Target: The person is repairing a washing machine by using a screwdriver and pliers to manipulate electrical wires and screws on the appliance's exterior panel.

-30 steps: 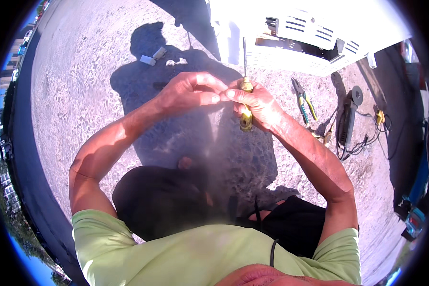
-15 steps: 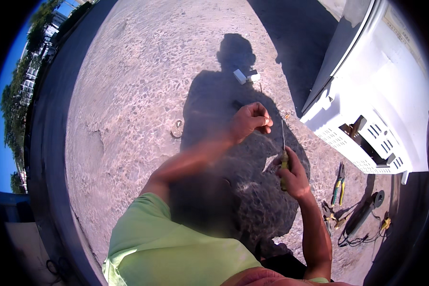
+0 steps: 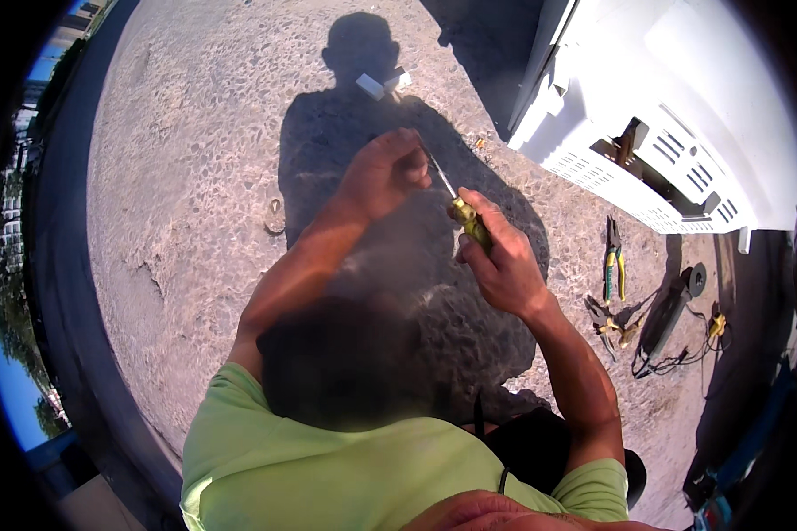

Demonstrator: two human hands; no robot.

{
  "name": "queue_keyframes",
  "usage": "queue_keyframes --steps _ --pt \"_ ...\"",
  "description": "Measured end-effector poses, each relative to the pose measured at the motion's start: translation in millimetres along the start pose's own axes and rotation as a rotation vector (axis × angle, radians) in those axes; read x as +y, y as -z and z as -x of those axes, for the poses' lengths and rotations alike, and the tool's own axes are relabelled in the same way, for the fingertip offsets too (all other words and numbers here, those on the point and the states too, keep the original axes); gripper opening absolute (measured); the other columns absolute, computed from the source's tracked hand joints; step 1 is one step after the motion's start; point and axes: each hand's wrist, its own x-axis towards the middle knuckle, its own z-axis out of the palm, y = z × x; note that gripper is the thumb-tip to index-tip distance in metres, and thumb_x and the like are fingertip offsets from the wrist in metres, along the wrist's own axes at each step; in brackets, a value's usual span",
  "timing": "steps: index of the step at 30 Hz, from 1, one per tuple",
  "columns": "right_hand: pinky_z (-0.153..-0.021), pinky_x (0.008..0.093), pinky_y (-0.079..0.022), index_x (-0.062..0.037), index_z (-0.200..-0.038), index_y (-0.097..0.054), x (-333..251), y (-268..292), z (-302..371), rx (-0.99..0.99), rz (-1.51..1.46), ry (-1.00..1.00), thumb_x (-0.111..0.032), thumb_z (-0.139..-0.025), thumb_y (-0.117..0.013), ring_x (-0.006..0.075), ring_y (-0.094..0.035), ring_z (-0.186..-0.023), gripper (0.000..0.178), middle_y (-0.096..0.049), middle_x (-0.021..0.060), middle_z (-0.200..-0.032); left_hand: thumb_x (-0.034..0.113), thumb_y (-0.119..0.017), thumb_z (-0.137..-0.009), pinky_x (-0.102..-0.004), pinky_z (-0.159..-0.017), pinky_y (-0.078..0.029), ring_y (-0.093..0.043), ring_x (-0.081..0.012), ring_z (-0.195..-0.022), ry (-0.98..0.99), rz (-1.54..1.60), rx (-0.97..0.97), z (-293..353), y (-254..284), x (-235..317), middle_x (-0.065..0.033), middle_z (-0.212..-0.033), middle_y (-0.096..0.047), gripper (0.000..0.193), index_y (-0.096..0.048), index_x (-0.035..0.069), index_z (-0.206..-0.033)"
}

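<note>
Yellow-handled screwdriver clamped in right hand, shaft angled far-left; left hand closed around shaft tip, apparently steadying it.

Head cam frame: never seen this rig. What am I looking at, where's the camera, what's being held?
There is no robot here. A person wears a wide fisheye camera on the head, looking down at their own two bare hands, so the picture is round and straight edges bend near the rim. The green shirt at the bottom is the wearer's.

The right hand grips the yellow handle of a screwdriver. The left hand is closed around the far end of its thin metal shaft; what the fingers pinch there is too small to tell.

Below is rough, sunlit concrete ground with the person's shadow on it. To the right stands a white appliance casing with vent slots. On the ground beside it lie pliers with yellow and green handles, a dark corded power tool, and, further off, a small white block.
</note>
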Motion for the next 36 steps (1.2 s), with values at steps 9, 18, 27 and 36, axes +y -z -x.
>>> queue_keyframes --steps 9,18,27,36 --pt "-0.1 0.043 -0.049 -0.0003 -0.136 -0.051 1 -1 2 -0.014 0.012 -0.036 -0.003 -0.085 -0.059 0.0414 -0.059 -0.12 0.052 -0.058 0.0268 -0.13 0.025 -0.064 -0.097 -0.036 -0.066 -0.054 -0.06 -0.0147 -0.063 -0.006 0.061 0.065 -2 -3 4 -0.0071 -0.077 -0.065 0.02 -0.066 0.006 -0.09" --pt "-0.09 0.0436 -0.055 -0.0026 -0.138 -0.05 -1 -1 2 0.082 0.304 0.082 -0.004 -0.085 -0.058 0.0415 -0.065 -0.107 0.053 -0.06 0.0256 -0.128 0.019 -0.067 -0.096 -0.0335 -0.065 -0.054 -0.059 -0.0143 -0.062 -0.1 -0.16 0.17 -3 -8 4 -0.007 -0.083 -0.065 0.015 -0.063 0.006 -0.092" --pt "-0.07 0.032 -0.056 -0.0017 -0.14 -0.047 -8 1 -2 -0.104 -0.392 -0.266 0.0 -0.09 -0.056 0.018 -0.067 -0.08 0.051 -0.066 0.0137 -0.112 0.023 -0.067 -0.096 -0.0316 -0.063 -0.055 -0.06 -0.0144 -0.063 -0.1 -0.203 0.144 -5 -4 7 -0.006 -0.082 -0.065 0.018 -0.064 0.006 -0.093" --pt "-0.064 0.025 -0.05 -0.0066 -0.147 -0.041 -4 10 0 -0.168 -0.699 -0.37 0.002 -0.094 -0.05 0.01 -0.059 -0.071 0.054 -0.065 0.0105 -0.113 0.027 -0.06 -0.101 -0.0351 -0.072 -0.048 -0.052 -0.0113 -0.064 0.018 0.073 0.011 -3 -15 6 -0.0042 -0.084 -0.066 0.021 -0.067 0.007 -0.101"
